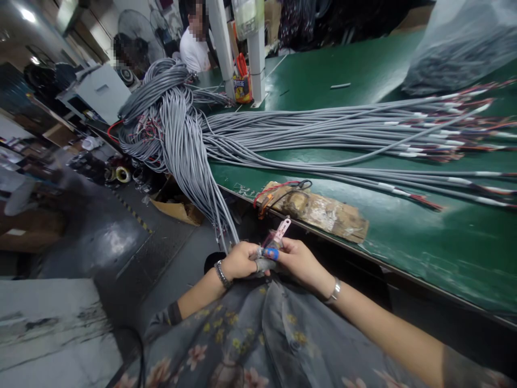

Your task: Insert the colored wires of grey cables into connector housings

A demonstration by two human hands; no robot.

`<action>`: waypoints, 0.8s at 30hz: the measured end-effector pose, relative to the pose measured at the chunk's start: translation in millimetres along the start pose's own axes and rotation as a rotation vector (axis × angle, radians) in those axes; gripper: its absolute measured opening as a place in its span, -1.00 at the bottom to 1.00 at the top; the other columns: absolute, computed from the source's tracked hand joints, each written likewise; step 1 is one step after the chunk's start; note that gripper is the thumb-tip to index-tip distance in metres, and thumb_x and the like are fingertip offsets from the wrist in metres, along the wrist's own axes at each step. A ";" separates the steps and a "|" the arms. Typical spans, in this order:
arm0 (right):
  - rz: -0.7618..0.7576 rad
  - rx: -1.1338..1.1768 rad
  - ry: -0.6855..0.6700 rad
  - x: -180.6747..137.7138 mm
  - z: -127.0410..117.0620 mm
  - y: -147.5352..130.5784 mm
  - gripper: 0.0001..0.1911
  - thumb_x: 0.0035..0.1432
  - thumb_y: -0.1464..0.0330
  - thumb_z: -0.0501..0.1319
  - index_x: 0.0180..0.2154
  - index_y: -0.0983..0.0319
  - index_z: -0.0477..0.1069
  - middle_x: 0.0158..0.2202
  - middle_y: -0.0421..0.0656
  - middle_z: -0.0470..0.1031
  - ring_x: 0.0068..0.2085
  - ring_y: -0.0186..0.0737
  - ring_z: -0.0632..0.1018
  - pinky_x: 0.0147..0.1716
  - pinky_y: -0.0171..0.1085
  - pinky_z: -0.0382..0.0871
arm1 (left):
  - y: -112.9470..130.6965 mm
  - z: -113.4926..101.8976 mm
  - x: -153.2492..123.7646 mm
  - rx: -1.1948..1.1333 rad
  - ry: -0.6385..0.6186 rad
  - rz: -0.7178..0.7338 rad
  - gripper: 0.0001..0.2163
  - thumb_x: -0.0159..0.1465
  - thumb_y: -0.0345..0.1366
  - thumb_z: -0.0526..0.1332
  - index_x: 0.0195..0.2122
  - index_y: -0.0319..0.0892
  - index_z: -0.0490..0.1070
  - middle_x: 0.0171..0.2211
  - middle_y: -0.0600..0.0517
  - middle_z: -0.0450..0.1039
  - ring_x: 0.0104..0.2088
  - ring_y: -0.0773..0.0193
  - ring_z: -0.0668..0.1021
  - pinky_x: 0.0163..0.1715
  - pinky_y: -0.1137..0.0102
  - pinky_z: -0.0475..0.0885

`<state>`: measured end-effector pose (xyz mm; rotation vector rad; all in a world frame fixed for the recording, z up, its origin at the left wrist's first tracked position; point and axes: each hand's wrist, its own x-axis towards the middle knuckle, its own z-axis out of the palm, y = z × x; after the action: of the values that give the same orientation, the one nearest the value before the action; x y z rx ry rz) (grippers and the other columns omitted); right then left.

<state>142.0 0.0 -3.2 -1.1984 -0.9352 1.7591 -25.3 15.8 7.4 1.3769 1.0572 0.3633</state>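
My left hand (241,261) and my right hand (302,265) meet close to my body, both with fingers curled in. Blue tape (271,253) is wound round my right thumb. From my right fingers a flat pinkish-white strip with a rounded, holed end (283,229) sticks up; its lower part is hidden. Something grey (265,264) lies between the two hands, too covered to name. Just beyond my left hand, the ends of grey cables (221,215) hang down from a large draped bundle (177,116) on the table.
A green table (323,183) carries long grey cables (283,129) with stripped, coloured wire ends at right. A worn wooden block (323,210) sits at its near edge. Behind are a post (258,64), a plastic bag (464,54) and a person (196,48). A cardboard box (177,207) stands below.
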 end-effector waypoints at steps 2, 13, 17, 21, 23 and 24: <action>-0.002 -0.028 0.037 0.9 1.1 0.4 -0.53 -0.38 0.04 0.47 -0.59 0.24 0.37 -0.70 -0.31 0.31 -0.65 -0.43 0.25 -0.65 -0.37 0.08 | 0.6 3.9 0.7 0.041 0.031 0.012 -0.72 0.01 -0.12 0.36 -0.58 -0.28 0.50 -0.65 0.02 0.45 -0.66 0.42 0.35 -0.63 0.51 0.20; -0.057 0.056 0.115 -0.4 5.5 3.7 -0.46 -0.33 -0.08 0.41 -0.58 0.22 0.33 -0.70 -0.33 0.26 -0.64 -0.44 0.22 -0.65 -0.37 0.10 | 12.9 15.6 -9.4 -0.184 0.323 0.068 -0.55 0.02 0.10 0.31 -0.63 -0.26 0.45 -0.71 0.04 0.35 -0.69 0.42 0.32 -0.65 0.49 0.20; -0.068 0.054 0.110 -1.4 4.3 4.2 -0.46 -0.32 -0.08 0.41 -0.60 0.21 0.31 -0.69 -0.32 0.27 -0.64 -0.44 0.22 -0.65 -0.36 0.11 | 10.5 14.6 -9.2 -0.157 0.329 0.058 -0.56 0.05 0.09 0.29 -0.62 -0.26 0.46 -0.71 0.04 0.35 -0.67 0.41 0.33 -0.63 0.48 0.20; -0.086 0.045 0.020 -4.4 3.2 -1.1 -0.50 -0.27 -0.06 0.41 -0.51 0.20 0.38 -0.66 -0.29 0.33 -0.63 -0.39 0.29 -0.61 -0.34 0.18 | 10.0 11.3 -5.9 -0.088 0.226 0.069 -0.56 0.05 0.07 0.29 -0.67 -0.25 0.44 -0.70 0.04 0.35 -0.65 0.41 0.34 -0.60 0.48 0.23; -0.089 0.053 -0.056 -5.5 3.2 -4.0 -0.52 -0.25 -0.03 0.42 -0.45 0.20 0.41 -0.60 -0.26 0.40 -0.58 -0.34 0.39 -0.55 -0.31 0.26 | 8.1 9.9 -4.2 -0.068 0.173 0.091 -0.58 0.05 0.05 0.30 -0.68 -0.25 0.44 -0.70 0.05 0.35 -0.65 0.41 0.33 -0.59 0.48 0.23; -0.086 0.061 -0.086 -5.7 3.3 -4.9 -0.53 -0.24 -0.02 0.42 -0.44 0.20 0.41 -0.59 -0.25 0.43 -0.56 -0.31 0.43 -0.53 -0.30 0.29 | 6.9 9.3 -3.6 -0.064 0.152 0.101 -0.58 0.05 0.04 0.30 -0.68 -0.25 0.44 -0.70 0.05 0.35 -0.65 0.41 0.33 -0.60 0.48 0.22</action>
<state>141.2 -3.6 4.2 -1.0363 -0.9620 1.7691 -17.6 8.9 13.6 1.3646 1.0935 0.5790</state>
